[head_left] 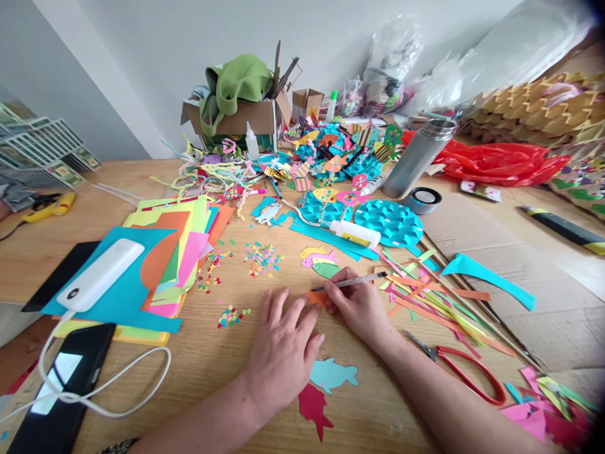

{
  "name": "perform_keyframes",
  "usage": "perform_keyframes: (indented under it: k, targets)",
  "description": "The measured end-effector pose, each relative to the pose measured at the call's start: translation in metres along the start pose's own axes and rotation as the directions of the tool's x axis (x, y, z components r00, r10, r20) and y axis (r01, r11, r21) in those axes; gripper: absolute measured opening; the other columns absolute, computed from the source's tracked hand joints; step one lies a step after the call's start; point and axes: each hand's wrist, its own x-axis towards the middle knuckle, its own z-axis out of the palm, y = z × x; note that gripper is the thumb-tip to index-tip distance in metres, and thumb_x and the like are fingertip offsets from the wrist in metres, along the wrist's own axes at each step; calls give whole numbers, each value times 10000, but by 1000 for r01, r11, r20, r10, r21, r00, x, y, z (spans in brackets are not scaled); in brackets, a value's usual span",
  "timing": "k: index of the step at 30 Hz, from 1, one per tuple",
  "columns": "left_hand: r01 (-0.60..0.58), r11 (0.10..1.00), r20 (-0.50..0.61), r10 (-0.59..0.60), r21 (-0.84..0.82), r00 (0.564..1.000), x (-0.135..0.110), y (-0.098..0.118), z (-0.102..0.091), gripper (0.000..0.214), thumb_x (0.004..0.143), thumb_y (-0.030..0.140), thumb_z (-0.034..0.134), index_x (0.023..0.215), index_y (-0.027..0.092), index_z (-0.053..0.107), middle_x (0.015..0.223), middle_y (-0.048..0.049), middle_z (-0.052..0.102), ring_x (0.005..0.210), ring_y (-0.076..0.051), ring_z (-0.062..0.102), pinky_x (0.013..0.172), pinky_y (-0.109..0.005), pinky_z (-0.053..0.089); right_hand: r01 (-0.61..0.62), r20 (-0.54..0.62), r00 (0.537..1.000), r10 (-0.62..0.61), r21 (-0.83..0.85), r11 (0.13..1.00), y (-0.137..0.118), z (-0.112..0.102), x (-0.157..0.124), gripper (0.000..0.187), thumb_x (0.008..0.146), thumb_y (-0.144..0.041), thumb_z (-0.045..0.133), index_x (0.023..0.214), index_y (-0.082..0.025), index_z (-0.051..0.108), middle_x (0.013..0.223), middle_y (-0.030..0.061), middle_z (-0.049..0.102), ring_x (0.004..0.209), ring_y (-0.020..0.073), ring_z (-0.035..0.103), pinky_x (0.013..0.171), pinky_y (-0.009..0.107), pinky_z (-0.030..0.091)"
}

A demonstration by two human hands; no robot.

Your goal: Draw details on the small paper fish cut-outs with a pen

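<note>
My right hand [357,309] is closed round a slim clear-barrelled pen [362,279], its tip resting on a small orange paper cutout [317,297]. Flat on the table, my left hand [283,347] has its fingers stretched out, and its fingertips reach the edge of the orange piece. Part of that piece is hidden by my right hand. Just beyond lie several paper fish in yellow, pink and green [325,269]. Nearer to me, a light blue paper fish [334,374] and a dark red paper fish [314,407] lie beside my left hand.
Left, coloured paper sheets [189,221] lie under a white power bank [101,274], near a phone [61,391]. Confetti [265,257] is heaped mid-table. Red-handled scissors [472,375] and paper strips [444,296] lie right. Behind stand a glue bottle [253,142] and a steel flask [418,161].
</note>
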Motion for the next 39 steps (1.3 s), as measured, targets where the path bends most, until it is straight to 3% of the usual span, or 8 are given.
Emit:
perform_keyframes:
  k: [11, 18, 39]
  targets:
    - [6, 1000, 17, -6, -1, 1000, -1, 0, 1, 360, 964, 318, 500, 1317, 255, 540, 1328, -36, 530, 1295, -328, 360, 1146, -599, 223, 10, -8, 1000, -9, 32, 999, -1, 0, -1, 222, 850, -385, 610, 750, -223, 495, 507, -35, 550, 423, 141, 526, 425, 238, 405]
    - [10, 1000, 24, -10, 1, 1000, -1, 0, 2, 359, 969, 323, 493, 1317, 251, 538, 1343, -35, 524, 1290, -323, 367, 1145, -597, 222, 92, -74, 992, -98, -74, 993, -1, 1, -1, 217, 837, -362, 605, 708, -219, 505, 504, -44, 503, 362, 100, 399, 365, 230, 298]
    - [11, 1000, 22, -11, 17, 1000, 0, 0, 1, 363, 949, 313, 527, 1308, 256, 535, 1330, -32, 530, 1280, -315, 380, 1142, -591, 244, 47, -41, 998, -50, -74, 996, 1, 1, -1, 211, 851, -372, 591, 740, -219, 497, 485, -46, 515, 378, 120, 475, 380, 224, 350]
